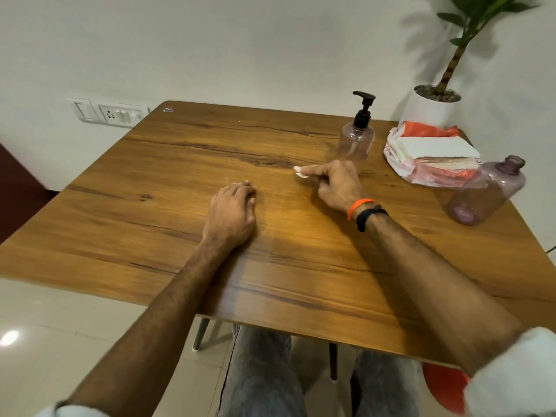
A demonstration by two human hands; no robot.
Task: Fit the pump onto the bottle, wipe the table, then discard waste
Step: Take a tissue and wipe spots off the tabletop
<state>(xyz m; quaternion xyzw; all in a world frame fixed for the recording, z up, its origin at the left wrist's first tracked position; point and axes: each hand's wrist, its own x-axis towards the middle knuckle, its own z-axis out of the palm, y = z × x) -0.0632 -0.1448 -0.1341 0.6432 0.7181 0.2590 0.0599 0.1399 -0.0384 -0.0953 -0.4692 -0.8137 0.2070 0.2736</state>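
A green-leaved plant (469,28) in a round white pot (430,111) is seen at the far right corner, against a plain white wall (240,49). A white switch-and-socket plate (106,113) is mounted low on that wall.

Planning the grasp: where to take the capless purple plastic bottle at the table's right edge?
Wrap the right hand around the capless purple plastic bottle's wide body, coming from its near right side. It seems to lean, neck up and away; the narrow open neck gives less hold.
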